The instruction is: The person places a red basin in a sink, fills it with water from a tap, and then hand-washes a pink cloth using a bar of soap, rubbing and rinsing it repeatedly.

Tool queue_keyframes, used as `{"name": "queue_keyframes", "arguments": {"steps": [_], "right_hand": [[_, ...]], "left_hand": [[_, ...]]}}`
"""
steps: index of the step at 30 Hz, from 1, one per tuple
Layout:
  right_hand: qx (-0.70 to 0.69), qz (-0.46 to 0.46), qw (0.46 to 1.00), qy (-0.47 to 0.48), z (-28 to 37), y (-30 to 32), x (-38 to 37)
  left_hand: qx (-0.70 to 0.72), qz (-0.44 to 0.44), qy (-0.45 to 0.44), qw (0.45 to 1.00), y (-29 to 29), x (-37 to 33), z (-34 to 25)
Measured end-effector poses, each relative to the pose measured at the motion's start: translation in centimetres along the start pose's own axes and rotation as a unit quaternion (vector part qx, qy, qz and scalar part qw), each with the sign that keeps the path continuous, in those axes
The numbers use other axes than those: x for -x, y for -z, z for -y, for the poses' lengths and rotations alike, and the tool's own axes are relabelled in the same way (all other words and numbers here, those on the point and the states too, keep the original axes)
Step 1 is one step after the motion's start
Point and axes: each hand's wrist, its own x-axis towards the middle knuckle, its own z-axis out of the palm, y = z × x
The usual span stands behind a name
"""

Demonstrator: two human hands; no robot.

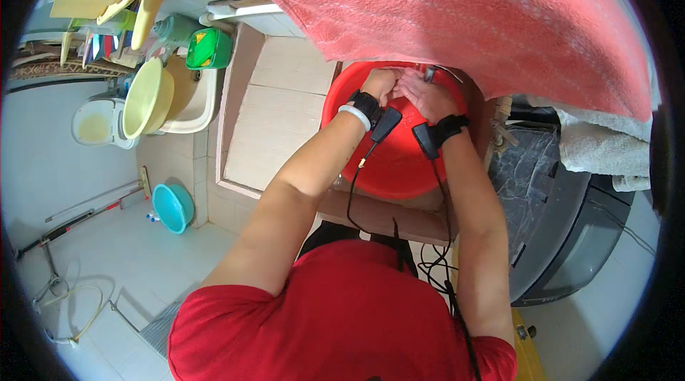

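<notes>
1. So, both hands are close together over the far side of a red basin (396,167), fingers meeting just left of a metal fitting (429,74) that looks like a tap.
2. Left hand (383,85): its fingers bend inward against the other hand, and whether anything small sits inside them I cannot tell.
3. Right hand (428,98): fingers stretched toward the left hand, unclenched, with nothing visible gripped in them.
4. And that basin, the thing right under the hands, stands at the right end of a tiled trough (275,106), directly in front of the person in the red shirt (342,317).
5. Look at the wrists: black straps on both, a white band (354,118) on the left one, and two flat black modules (386,124) hanging over the basin, their cords (449,287) running down to a tangle near the right forearm.
6. Overhead, a pink towel (492,17) sweeps across the upper right, covering part of the view beyond the basin; a whitish towel (603,142) hangs farther right, above a dark appliance (571,238).
7. Over to the left, a pale yellow bowl (148,99) leans by a white washbasin (203,106), a green container (209,48) sits near it, and down on the floor rests a turquoise basin (173,208).
</notes>
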Motion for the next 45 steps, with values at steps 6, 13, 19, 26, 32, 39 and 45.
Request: {"name": "queue_keyframes", "arguments": {"steps": [6,13,19,26,32,39,45], "right_hand": [[0.257,-0.045,0.959,0.114,-1.7,0.8,0.6],[0.526,-0.007,0.836,0.157,-0.7,0.1,1.0],[0.429,-0.077,0.896,0.090,0.2,-1.7,0.2],[-0.133,-0.170,0.972,-0.097,-2.8,-2.0,-1.2],[0.239,-0.184,0.953,-0.036,-0.5,-0.9,0.3],[-0.187,-0.147,0.968,-0.079,0.2,3.0,3.4],[-0.156,-0.201,0.966,-0.050,-1.2,2.6,3.4]], "left_hand": [[0.073,0.102,0.003,0.992,-1.3,-0.3,1.3],[0.212,0.204,0.039,0.955,-1.6,-0.2,2.6],[0.286,0.205,0.031,0.935,-0.7,-0.9,3.5],[0.100,0.176,0.088,0.975,-0.1,-4.0,4.8],[-0.006,0.030,0.011,0.999,-3.3,-1.3,3.0],[-0.404,-0.004,-0.038,0.914,-6.8,-3.3,3.3],[-0.239,0.132,-0.150,0.950,-4.6,-6.6,6.0]]}}
